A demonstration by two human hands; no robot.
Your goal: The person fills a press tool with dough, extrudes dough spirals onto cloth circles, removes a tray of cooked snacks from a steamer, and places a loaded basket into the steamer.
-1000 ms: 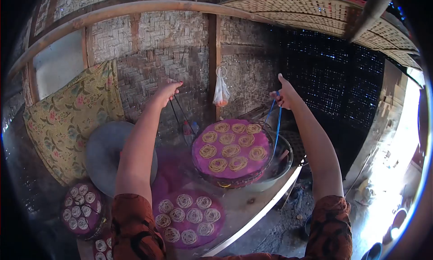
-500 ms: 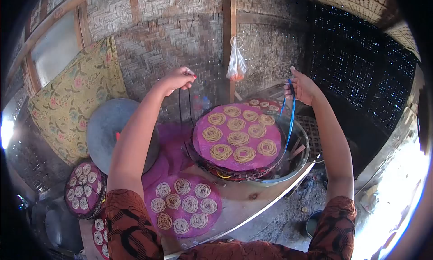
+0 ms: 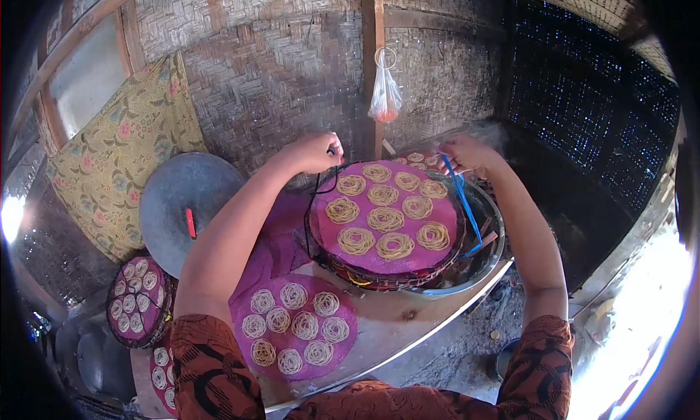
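A round woven tray (image 3: 379, 280) lined with pink cloth (image 3: 364, 234) bears several coiled yellowish noodle nests (image 3: 385, 219). Its near edge rests on the wooden table, while its right side overlaps a wide metal basin (image 3: 496, 252). At the tray's left rim, my left hand (image 3: 321, 154) is closed around a black cord (image 3: 311, 216) that runs down the tray's side. My right hand (image 3: 470, 157), over the far right rim, grips a blue cord (image 3: 462, 201). That cord slants down toward the basin.
Another pink cloth with pale noodle nests (image 3: 305, 325) lies on the table (image 3: 408, 319). A corded tray (image 3: 137, 303) stands at the left, below a large round metal lid (image 3: 191, 190) with a red handle. A plastic bag (image 3: 385, 95) hangs from the post (image 3: 373, 26).
Both hands have come down and inward toward the tray. The black and blue cords they hold have lowered and slackened. The tray has stayed in place.
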